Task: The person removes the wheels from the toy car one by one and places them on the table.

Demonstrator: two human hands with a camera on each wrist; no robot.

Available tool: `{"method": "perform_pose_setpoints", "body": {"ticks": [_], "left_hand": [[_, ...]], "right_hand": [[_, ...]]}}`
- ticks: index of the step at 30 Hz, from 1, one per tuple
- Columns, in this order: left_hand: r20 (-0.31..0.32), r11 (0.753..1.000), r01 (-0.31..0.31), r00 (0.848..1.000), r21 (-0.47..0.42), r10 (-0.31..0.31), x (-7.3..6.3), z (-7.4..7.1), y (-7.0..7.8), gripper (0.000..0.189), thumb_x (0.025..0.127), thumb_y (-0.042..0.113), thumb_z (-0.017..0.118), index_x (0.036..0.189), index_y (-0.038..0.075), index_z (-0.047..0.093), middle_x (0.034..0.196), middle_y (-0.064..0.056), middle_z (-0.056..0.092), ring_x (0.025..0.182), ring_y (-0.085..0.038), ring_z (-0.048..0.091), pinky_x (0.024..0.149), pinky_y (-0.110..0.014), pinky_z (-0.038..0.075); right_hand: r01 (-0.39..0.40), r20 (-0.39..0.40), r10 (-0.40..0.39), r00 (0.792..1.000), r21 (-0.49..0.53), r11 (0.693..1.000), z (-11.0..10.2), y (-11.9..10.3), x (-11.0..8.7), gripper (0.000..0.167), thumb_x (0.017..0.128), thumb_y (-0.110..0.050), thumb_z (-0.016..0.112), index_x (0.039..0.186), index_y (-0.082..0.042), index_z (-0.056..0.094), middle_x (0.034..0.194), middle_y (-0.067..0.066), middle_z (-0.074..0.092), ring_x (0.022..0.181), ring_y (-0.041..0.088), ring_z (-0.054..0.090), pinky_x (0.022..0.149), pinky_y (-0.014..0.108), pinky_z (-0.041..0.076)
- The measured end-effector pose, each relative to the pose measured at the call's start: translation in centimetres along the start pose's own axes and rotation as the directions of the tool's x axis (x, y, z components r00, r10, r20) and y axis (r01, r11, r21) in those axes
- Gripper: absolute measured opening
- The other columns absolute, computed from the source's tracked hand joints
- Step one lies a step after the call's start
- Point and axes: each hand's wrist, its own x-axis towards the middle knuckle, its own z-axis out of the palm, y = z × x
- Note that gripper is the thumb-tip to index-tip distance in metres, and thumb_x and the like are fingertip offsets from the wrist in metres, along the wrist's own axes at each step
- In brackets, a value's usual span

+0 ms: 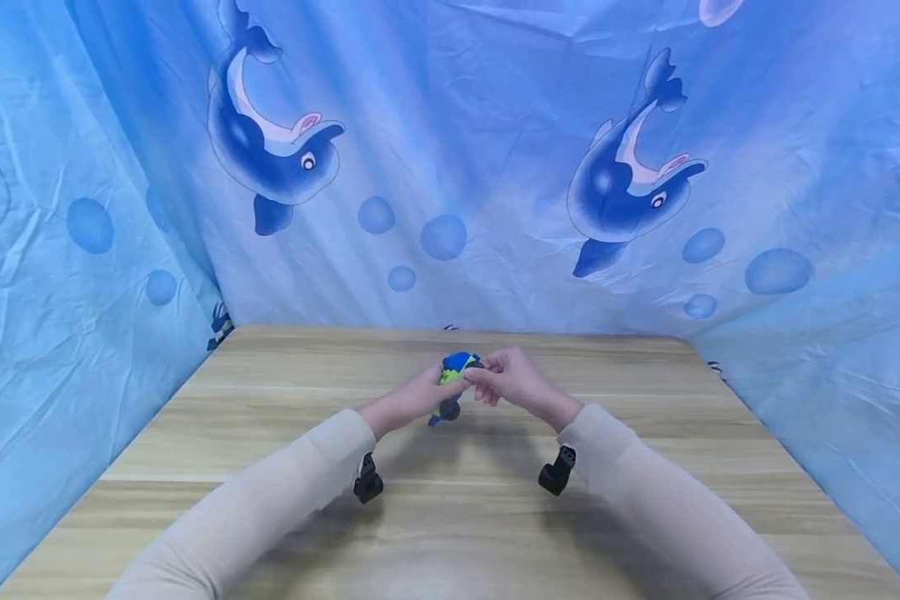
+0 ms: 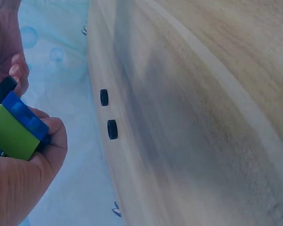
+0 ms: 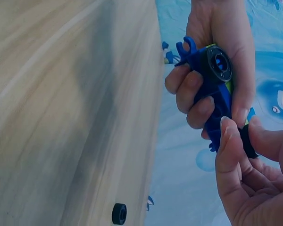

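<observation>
A small blue and lime-green toy car point(image 1: 457, 361) is held up over the table, gripped in my left hand point(image 1: 414, 395). In the right wrist view the car body point(image 3: 218, 100) is tilted, with a black wheel point(image 3: 220, 64) on its side and a blue hook-like piece point(image 3: 186, 49) at one end. My right hand point(image 1: 521, 385) pinches a second black wheel point(image 3: 247, 142) between thumb and fingers, against the car's other end. Whether that wheel is seated on its axle cannot be seen. The left fingers hide part of the body.
Two loose black tyres, a nearer tyre point(image 2: 112, 129) and another tyre point(image 2: 104, 97), stand on the wooden table point(image 1: 450, 517) near its far edge. A blue dolphin-printed curtain point(image 1: 450, 167) surrounds the table at the back and sides.
</observation>
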Motion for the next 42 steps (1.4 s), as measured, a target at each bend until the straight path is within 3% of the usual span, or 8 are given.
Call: {"method": "perform_pose_setpoints", "body": {"ticks": [9, 17, 22, 27, 31, 35, 42], "left_hand": [[-0.035, 0.999, 0.023, 0.999, -0.041, -0.025, 0.0, 0.4, -0.4, 0.042, 0.1, 0.038, 0.053, 0.132, 0.011, 0.048, 0.115, -0.007, 0.059, 0.107, -0.026, 0.055, 0.087, -0.032, 0.044], [-0.053, 0.998, 0.045, 0.998, -0.031, -0.047, 0.0, 0.4, -0.3, 0.04, 0.1, 0.036, 0.052, 0.129, 0.009, 0.048, 0.108, -0.006, 0.057, 0.093, -0.016, 0.052, 0.079, -0.029, 0.042], [-0.097, 0.996, 0.082, 0.992, -0.019, -0.083, 0.1, 0.7, -0.2, 0.043, 0.099, 0.037, 0.054, 0.128, 0.006, 0.047, 0.105, -0.009, 0.056, 0.087, -0.017, 0.052, 0.072, -0.029, 0.042], [-0.093, 0.999, 0.04, 0.995, -0.006, -0.041, 0.4, 0.8, -0.5, 0.037, 0.099, 0.036, 0.053, 0.123, 0.007, 0.05, 0.1, -0.01, 0.057, 0.082, -0.015, 0.051, 0.071, -0.027, 0.042], [-0.091, 0.999, 0.033, 0.995, 0.013, -0.032, 0.3, 0.9, -0.8, 0.035, 0.099, 0.037, 0.053, 0.121, 0.01, 0.051, 0.098, -0.01, 0.057, 0.082, -0.016, 0.051, 0.072, -0.027, 0.042], [-0.077, 0.999, 0.031, 0.997, -0.009, -0.031, 0.2, 0.9, -1.0, 0.039, 0.099, 0.039, 0.053, 0.127, 0.012, 0.053, 0.112, -0.01, 0.06, 0.096, -0.019, 0.056, 0.082, -0.032, 0.045], [-0.075, 1.0, 0.024, 0.997, -0.019, -0.025, 0.2, 0.7, -0.8, 0.042, 0.1, 0.034, 0.054, 0.135, 0.013, 0.048, 0.129, -0.01, 0.058, 0.118, -0.023, 0.055, 0.102, -0.046, 0.043]], "right_hand": [[-0.008, -0.04, 0.006, 0.999, -0.054, 0.999, 0.5, -0.1, 0.1, 0.025, 0.094, -0.026, 0.065, 0.084, -0.003, 0.071, 0.064, 0.006, 0.066, 0.06, 0.024, 0.064, 0.056, 0.03, 0.055], [-0.002, -0.055, -0.002, 0.998, -0.07, 0.998, 0.7, 0.5, 0.5, 0.026, 0.094, -0.027, 0.064, 0.081, -0.006, 0.07, 0.064, 0.007, 0.066, 0.058, 0.02, 0.063, 0.064, 0.041, 0.058], [0.01, -0.063, -0.017, 0.998, -0.103, 0.995, 0.7, 0.6, 0.6, 0.026, 0.094, -0.027, 0.064, 0.08, -0.007, 0.069, 0.063, 0.006, 0.065, 0.056, 0.016, 0.062, 0.06, 0.035, 0.057], [0.053, -0.077, -0.067, 0.995, -0.17, 0.984, 0.9, 0.9, 0.6, 0.027, 0.093, -0.026, 0.065, 0.076, -0.006, 0.067, 0.063, 0.008, 0.066, 0.053, 0.014, 0.06, 0.057, 0.031, 0.054], [0.093, -0.056, -0.107, 0.993, -0.205, 0.974, 1.2, 1.6, 0.7, 0.028, 0.093, -0.026, 0.066, 0.076, -0.004, 0.067, 0.064, 0.009, 0.068, 0.054, 0.013, 0.061, 0.059, 0.035, 0.056], [0.06, -0.065, -0.068, 0.996, -0.114, 0.992, 1.1, 1.9, 0.7, 0.028, 0.091, -0.029, 0.069, 0.081, -0.002, 0.069, 0.07, 0.011, 0.069, 0.058, 0.017, 0.065, 0.063, 0.041, 0.058], [-0.003, -0.187, 0.012, 0.982, 0.049, 0.999, 0.9, 1.1, 0.5, 0.027, 0.082, -0.026, 0.079, 0.084, -0.003, 0.065, 0.077, 0.012, 0.071, 0.064, 0.02, 0.066, 0.063, 0.032, 0.058]]}}
